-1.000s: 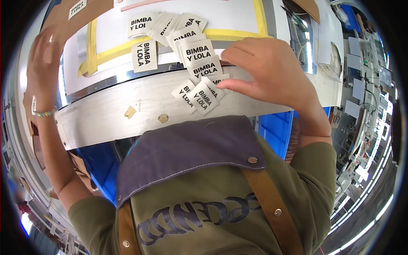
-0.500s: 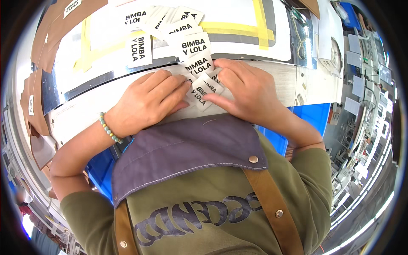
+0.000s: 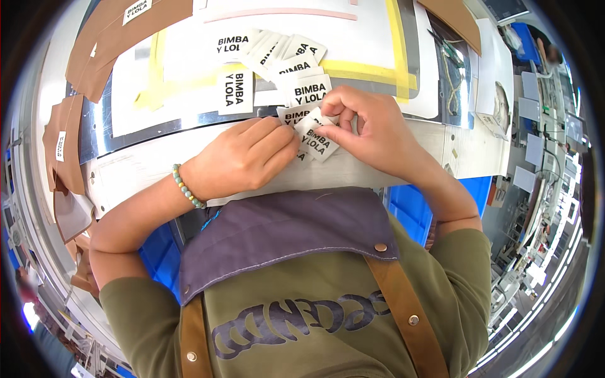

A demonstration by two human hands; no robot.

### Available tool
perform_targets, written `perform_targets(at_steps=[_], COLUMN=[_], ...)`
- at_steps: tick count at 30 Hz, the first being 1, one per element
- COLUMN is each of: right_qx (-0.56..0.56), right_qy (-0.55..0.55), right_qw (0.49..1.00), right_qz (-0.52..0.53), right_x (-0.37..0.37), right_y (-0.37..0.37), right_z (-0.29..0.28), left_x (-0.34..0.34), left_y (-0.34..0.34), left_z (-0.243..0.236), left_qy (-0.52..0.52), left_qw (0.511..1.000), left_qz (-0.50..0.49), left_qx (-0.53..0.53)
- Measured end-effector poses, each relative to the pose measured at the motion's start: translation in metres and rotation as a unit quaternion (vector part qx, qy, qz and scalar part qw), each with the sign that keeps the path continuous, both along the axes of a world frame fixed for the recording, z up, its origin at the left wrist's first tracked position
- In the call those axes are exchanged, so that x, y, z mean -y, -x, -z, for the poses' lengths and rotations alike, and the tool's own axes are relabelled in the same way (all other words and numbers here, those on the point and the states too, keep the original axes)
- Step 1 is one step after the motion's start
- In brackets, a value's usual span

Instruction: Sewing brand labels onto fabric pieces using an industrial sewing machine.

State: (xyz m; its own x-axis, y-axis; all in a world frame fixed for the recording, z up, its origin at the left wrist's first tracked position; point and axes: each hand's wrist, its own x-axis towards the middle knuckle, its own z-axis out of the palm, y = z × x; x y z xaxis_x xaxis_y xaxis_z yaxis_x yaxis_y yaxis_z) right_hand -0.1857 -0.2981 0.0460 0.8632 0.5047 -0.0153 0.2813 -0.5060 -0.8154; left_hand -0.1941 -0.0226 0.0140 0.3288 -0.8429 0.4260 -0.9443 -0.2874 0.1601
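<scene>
Small white square labels (image 3: 307, 85) with black print lie in an overlapping heap, trailing from the white board toward the table's near edge. My right hand (image 3: 372, 129) pinches the corner of one label (image 3: 318, 146) between thumb and forefinger, at the near end of the heap. Its other fingers are curled in. Close on the left, my left hand (image 3: 252, 154), with a beaded bracelet at the wrist, has its fingers curled down against the same labels. Its fingertips are partly hidden, so what they grip does not show. A separate label (image 3: 236, 92) lies turned sideways beyond the left hand.
Yellow tape (image 3: 365, 70) edges the white board (image 3: 189, 88). Brown pieces (image 3: 94, 63) with white labels lie at the left. A clear panel with cords (image 3: 451, 75) is at the right. Blue bins (image 3: 409, 205) sit below the table edge.
My right hand has closed from spread fingers to a pinch on a label. The left fingers have curled in more. The whole view has shifted, so the table appears lower and farther right.
</scene>
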Motion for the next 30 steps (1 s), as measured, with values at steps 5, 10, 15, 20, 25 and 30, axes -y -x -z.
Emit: perform_targets(at_steps=[5,10,15,20,25,30], right_qx=[0.027,-0.039,0.038,0.181,0.326,0.282], right_qy=[0.027,-0.009,0.023,0.064,0.08,0.109], right_qw=[0.999,0.999,0.999,0.978,0.937,0.915], right_qz=[0.012,0.027,-0.026,-0.076,-0.097,-0.268], right_x=[-0.006,-0.01,-0.013,-0.018,-0.007,-0.011], right_y=[-0.015,-0.046,-0.083,-0.104,-0.07,-0.004], right_z=[-0.005,-0.009,-0.004,-0.009,-0.03,-0.013], left_x=[-0.001,0.005,-0.002,-0.014,-0.023,-0.022], left_y=[-0.011,-0.028,-0.038,-0.048,-0.053,-0.053], left_z=[-0.003,-0.004,-0.005,-0.011,-0.018,-0.025], left_qy=[0.03,-0.014,-0.062,-0.028,0.035,-0.04], left_qw=[0.998,0.993,0.983,0.981,0.971,0.971], left_qz=[-0.021,-0.118,-0.169,-0.186,-0.231,-0.227], left_qx=[0.048,0.02,-0.025,-0.046,-0.057,-0.071])
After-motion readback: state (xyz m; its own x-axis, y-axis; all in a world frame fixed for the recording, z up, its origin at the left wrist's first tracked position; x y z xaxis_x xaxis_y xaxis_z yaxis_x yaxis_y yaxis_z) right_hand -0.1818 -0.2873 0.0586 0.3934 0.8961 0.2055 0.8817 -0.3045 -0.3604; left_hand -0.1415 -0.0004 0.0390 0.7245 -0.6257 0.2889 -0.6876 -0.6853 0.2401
